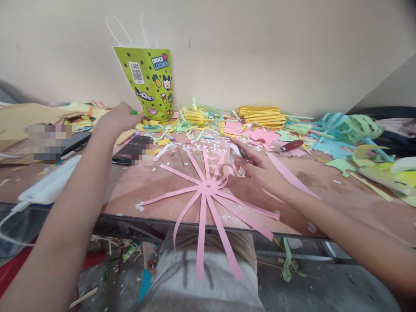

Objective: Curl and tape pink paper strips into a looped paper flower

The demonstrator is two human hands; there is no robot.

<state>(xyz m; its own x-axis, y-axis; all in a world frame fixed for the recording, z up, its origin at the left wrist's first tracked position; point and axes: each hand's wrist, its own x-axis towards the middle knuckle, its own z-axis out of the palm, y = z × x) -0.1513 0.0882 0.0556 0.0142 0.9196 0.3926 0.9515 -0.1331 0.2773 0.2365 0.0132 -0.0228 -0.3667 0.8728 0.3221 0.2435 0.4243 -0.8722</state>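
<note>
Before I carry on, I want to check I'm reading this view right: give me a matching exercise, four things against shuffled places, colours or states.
Things:
1. Pink paper strips
2. Paper bag
3. Clear tape roll
4. Left hand

Places, colours, states:
A. Lime green with dark dots
B. Close to the bag's base
C. Spread like spokes, some ends past the table's near edge
D. In the right hand's grip

Pairs: 1-C, 2-A, 3-D, 4-B

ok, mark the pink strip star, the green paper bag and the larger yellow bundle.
Pink strip star [204, 189]: head view, hub where the strips meet.
Green paper bag [147, 84]: head view, printed side.
Larger yellow bundle [261, 118]: head view, its middle.
</note>
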